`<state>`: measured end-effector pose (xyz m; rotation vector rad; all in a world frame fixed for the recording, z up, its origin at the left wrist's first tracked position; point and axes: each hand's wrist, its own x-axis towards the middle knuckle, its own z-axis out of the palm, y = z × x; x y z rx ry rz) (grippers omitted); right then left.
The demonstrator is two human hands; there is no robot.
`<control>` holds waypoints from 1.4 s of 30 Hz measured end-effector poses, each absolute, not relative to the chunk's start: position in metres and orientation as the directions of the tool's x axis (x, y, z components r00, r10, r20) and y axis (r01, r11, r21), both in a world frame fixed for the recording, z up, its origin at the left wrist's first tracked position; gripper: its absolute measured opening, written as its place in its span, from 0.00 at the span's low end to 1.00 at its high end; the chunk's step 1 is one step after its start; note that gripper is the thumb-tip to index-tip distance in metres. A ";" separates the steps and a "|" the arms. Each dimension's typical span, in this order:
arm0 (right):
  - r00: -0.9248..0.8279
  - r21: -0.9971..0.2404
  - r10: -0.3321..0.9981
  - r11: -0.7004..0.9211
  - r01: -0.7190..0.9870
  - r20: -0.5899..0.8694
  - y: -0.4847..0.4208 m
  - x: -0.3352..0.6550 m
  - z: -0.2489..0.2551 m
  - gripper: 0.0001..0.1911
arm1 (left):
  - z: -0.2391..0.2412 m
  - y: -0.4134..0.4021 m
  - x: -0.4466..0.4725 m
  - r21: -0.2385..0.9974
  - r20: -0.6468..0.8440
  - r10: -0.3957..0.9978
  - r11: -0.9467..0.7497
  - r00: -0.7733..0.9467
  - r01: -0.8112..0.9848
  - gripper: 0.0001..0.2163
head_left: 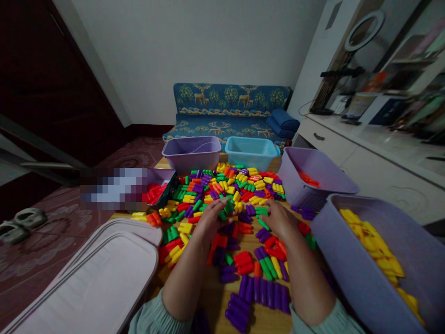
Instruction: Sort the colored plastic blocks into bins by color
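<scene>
A heap of coloured plastic pegs (222,195) in yellow, green, red, orange and purple covers a wooden table (212,297). My left hand (210,218) rests on the heap with its fingers curled around green pegs (227,208). My right hand (278,218) lies close beside it, fingers bent over a green peg (261,211). Purple pegs (257,292) lie in a row near my forearms.
Purple bins stand around the heap: one with yellow pegs (375,260) at the right, one with red pegs (313,178) behind it, an empty one (191,153) at the back beside a blue bin (251,152). A pale lid (97,273) lies at the left. A sofa stands beyond.
</scene>
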<state>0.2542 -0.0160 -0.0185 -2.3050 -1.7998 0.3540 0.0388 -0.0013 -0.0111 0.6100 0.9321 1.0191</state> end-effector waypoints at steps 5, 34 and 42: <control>0.208 -0.282 0.976 -0.220 0.934 -0.071 -0.019 0.248 -0.018 0.17 | -0.009 -0.003 0.041 0.792 -0.378 0.891 0.452 0.252 -0.409 0.12; 0.049 -0.734 0.993 0.049 0.677 0.111 -0.022 0.181 -0.010 0.15 | -0.019 -0.003 0.042 0.964 -0.147 0.972 0.182 0.184 -0.195 0.21; 0.073 -0.703 0.995 -0.001 0.711 0.072 -0.017 0.179 -0.003 0.19 | -0.024 0.007 0.056 0.973 -0.154 0.983 0.168 0.099 -0.156 0.19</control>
